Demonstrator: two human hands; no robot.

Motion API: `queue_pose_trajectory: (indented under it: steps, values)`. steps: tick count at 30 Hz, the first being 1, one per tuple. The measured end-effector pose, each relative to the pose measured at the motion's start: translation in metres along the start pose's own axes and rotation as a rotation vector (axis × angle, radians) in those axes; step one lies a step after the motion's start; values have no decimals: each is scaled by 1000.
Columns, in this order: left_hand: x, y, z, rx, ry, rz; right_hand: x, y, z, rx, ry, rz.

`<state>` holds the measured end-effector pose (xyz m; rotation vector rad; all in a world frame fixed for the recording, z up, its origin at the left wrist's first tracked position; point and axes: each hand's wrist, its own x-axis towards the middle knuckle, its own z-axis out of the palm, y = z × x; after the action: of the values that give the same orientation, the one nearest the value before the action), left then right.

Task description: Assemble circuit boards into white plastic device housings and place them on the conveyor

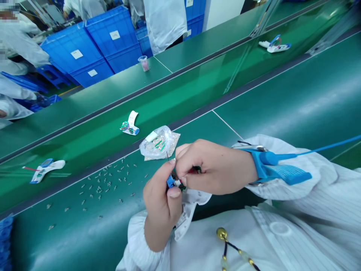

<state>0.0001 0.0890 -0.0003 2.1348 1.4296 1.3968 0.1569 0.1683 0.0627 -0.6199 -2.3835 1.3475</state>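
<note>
My left hand [162, 199] is closed around a white gun-shaped plastic housing [187, 216], held low in front of my body. Between its thumb and forefinger shows a blue part [170, 181] of that device. My right hand [214, 167] is pinched close against the same spot, its fingertips by a small white and red piece [178, 182]. What those fingertips grip is hidden. A thin dark strand [167, 156] sticks up above the left fingertips. A blue wrist strap [258, 165] with a blue cord circles my right wrist.
Small metal parts [108, 181] lie scattered on the green bench, beside a clear plastic bag [158, 143] of small pieces. On the green belt lie similar white housings [132, 122], with wires and boards. Beyond are a plastic cup [144, 64], blue crates [76, 49] and people in white coats.
</note>
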Motion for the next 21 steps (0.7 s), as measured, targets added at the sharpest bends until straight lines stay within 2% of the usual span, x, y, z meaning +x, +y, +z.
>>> queue_pose_trajectory:
  steps: [3,8,10,16,18,21]
  values:
    - [2,3,-1,8,-26,-28,0,-1,1,-53,44,-12]
    - [6,14,-6,-59,-280,-137,-3,-5,5,-154,110,-45]
    - [7,20,-8,9,-345,-167,-6,-6,6,-174,135,-71]
    - [11,32,-6,262,-390,-145,-9,-5,9,-165,177,-95]
    - [12,33,-4,285,-397,-153,-10,-2,10,-138,178,-79]
    - [12,29,1,241,-474,-210,-12,7,10,-93,135,-15]
